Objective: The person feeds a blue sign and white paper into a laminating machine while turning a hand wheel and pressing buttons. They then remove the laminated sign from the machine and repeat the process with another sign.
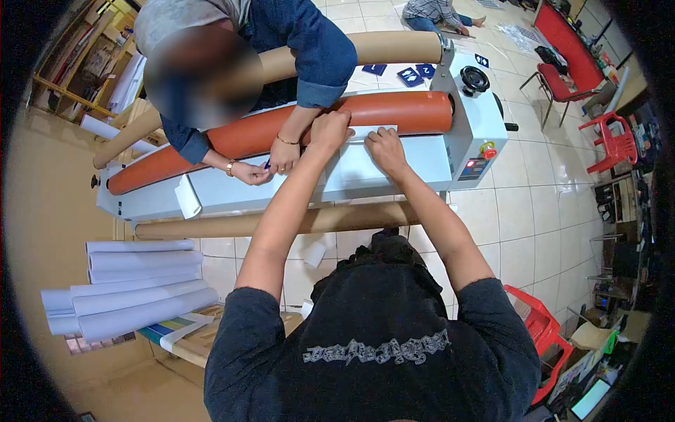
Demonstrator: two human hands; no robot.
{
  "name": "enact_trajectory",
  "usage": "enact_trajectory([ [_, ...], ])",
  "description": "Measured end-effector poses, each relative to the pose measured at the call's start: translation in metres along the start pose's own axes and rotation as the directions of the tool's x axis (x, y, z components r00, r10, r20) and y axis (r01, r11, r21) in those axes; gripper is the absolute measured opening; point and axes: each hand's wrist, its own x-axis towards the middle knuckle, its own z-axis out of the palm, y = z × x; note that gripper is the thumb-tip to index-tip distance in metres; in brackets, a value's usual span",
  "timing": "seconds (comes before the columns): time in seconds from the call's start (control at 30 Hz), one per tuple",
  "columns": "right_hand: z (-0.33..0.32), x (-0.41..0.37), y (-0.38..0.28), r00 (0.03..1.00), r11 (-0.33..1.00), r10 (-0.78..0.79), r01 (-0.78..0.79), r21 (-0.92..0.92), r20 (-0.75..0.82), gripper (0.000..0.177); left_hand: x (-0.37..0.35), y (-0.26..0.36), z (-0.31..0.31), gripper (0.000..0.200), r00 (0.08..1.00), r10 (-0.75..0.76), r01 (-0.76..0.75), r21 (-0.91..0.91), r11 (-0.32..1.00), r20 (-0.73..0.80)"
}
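A white sheet (363, 131) lies against the front of the orange-red roller (401, 112) on a long laminating machine (422, 158). My left hand (330, 130) is closed at the sheet's left end, close to the roller. At its right end and front edge, my right hand (386, 149) has its fingers curled onto the sheet. The fingertips of both hands are partly hidden. Just left of my hands, a co-worker's hands (285, 155) work at the machine's bed, with a small dark-blue item (267, 164) between the fingers.
A black handwheel (475, 79) and a red stop button (489, 152) are on the machine's right end. Cardboard-coloured rolls (401, 48) run behind and below. Blue printed signs (410, 77) lie behind the roller. White paper rolls (133, 295) are stacked at left; another person (436, 15) sits on the floor.
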Motion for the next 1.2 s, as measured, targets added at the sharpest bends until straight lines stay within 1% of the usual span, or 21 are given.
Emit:
enact_trajectory([
  [0.03, -0.001, 0.0, 0.0, 1.0, 1.0, -0.006, 0.006, 0.005, 0.003, 0.01, 0.0, -0.003, 0.003, 0.028, 0.999, 0.039, -0.039, -0.006, 0.999, -0.033],
  [0.13, -0.011, 0.006, 0.002, 0.991, 0.996, 0.048, -0.038, 0.079, -0.126, 0.008, 0.0, -0.005, 0.007, 0.027, 0.999, 0.036, -0.037, -0.04, 0.999, -0.037],
  [0.17, -0.014, 0.01, 0.003, 0.991, 0.996, 0.044, -0.034, 0.08, -0.126, 0.008, 0.001, -0.006, 0.006, 0.027, 0.999, 0.032, -0.034, -0.04, 0.999, -0.039],
  [0.23, -0.026, 0.02, 0.005, 0.98, 0.99, 0.105, -0.087, 0.114, -0.171, 0.006, 0.0, -0.005, 0.004, 0.022, 1.0, 0.017, -0.018, -0.038, 0.999, -0.024],
  [0.27, -0.028, 0.026, 0.006, 0.975, 0.985, 0.114, -0.085, 0.153, -0.192, 0.005, -0.002, -0.003, 0.004, 0.022, 1.0, 0.013, -0.014, -0.038, 0.999, -0.024],
  [0.33, -0.029, 0.033, 0.01, 0.973, 0.982, 0.124, -0.092, 0.163, -0.196, 0.005, -0.008, 0.008, 0.001, 0.016, 0.964, -0.171, 0.142, -0.146, 0.979, -0.206],
  [0.37, -0.029, 0.037, 0.011, 0.971, 0.979, 0.134, -0.1, 0.175, -0.198, 0.005, -0.014, 0.017, 0.0, 0.016, 0.961, -0.179, 0.152, -0.14, 0.978, -0.211],
  [0.4, -0.027, 0.039, 0.013, 0.975, 0.976, 0.142, -0.11, 0.186, -0.169, 0.006, -0.024, 0.03, -0.001, 0.017, 0.956, -0.142, 0.106, -0.147, 0.983, -0.256],
  [0.43, -0.025, 0.04, 0.015, 0.977, 0.975, 0.131, -0.097, 0.199, -0.169, 0.006, -0.034, 0.041, 0.002, 0.021, 0.949, -0.107, 0.064, -0.152, 0.986, -0.298],
  [0.5, -0.024, 0.042, 0.019, 0.978, 0.965, 0.168, -0.138, 0.221, -0.122, 0.008, -0.047, 0.052, 0.033, 0.042, 0.973, -0.068, 0.002, -0.29, 0.957, -0.219],
  [0.53, -0.03, 0.044, 0.019, 0.978, 0.948, 0.197, -0.172, 0.268, -0.071, 0.011, -0.053, 0.057, 0.047, 0.042, 0.972, -0.084, 0.017, -0.289, 0.957, -0.22],
  [0.6, -0.033, 0.046, 0.02, 0.978, 0.941, 0.204, -0.182, 0.284, -0.05, 0.013, -0.062, 0.064, 0.067, 0.061, 0.934, -0.017, -0.031, -0.126, 0.992, -0.356],
  [0.63, -0.033, 0.046, 0.021, 0.974, 0.934, 0.223, -0.203, 0.292, -0.033, 0.015, -0.066, 0.063, 0.073, 0.061, 0.933, -0.025, -0.022, -0.128, 0.991, -0.358],
  [0.67, -0.033, 0.046, 0.023, 0.975, 0.928, 0.223, -0.208, 0.31, -0.014, 0.019, -0.068, 0.062, 0.079, 0.066, 0.944, -0.01, -0.017, -0.08, 0.997, -0.329],
  [0.7, -0.032, 0.046, 0.025, 0.976, 0.929, 0.217, -0.203, 0.31, -0.013, 0.019, -0.069, 0.062, 0.08, 0.071, 0.954, 0.005, -0.015, -0.031, 0.999, -0.3],
  [0.9, -0.033, 0.046, 0.028, 0.975, 0.919, 0.222, -0.215, 0.33, 0.017, 0.02, -0.064, 0.053, 0.074, 0.075, 0.974, -0.014, 0.014, 0.002, 1.0, -0.224],
  [0.97, -0.033, 0.048, 0.029, 0.971, 0.92, 0.229, -0.237, 0.311, 0.063, 0.021, -0.064, 0.053, 0.074, 0.074, 0.974, -0.008, 0.009, 0.003, 1.0, -0.227],
  [1.07, -0.034, 0.05, 0.031, 0.97, 0.916, 0.231, -0.243, 0.32, 0.076, 0.021, -0.064, 0.053, 0.071, 0.075, 0.972, -0.003, -0.002, -0.018, 1.0, -0.237],
  [1.13, -0.033, 0.05, 0.033, 0.967, 0.912, 0.239, -0.255, 0.32, 0.091, 0.021, -0.061, 0.053, 0.067, 0.075, 0.964, -0.048, 0.025, -0.091, 0.996, -0.261],
  [1.17, -0.031, 0.052, 0.035, 0.965, 0.909, 0.241, -0.262, 0.325, 0.105, 0.021, -0.059, 0.052, 0.065, 0.075, 0.964, -0.041, 0.016, -0.094, 0.995, -0.262],
  [1.2, -0.03, 0.053, 0.037, 0.963, 0.909, 0.249, -0.27, 0.318, 0.104, 0.021, -0.058, 0.049, 0.066, 0.075, 0.97, -0.028, 0.02, -0.039, 0.999, -0.241],
])
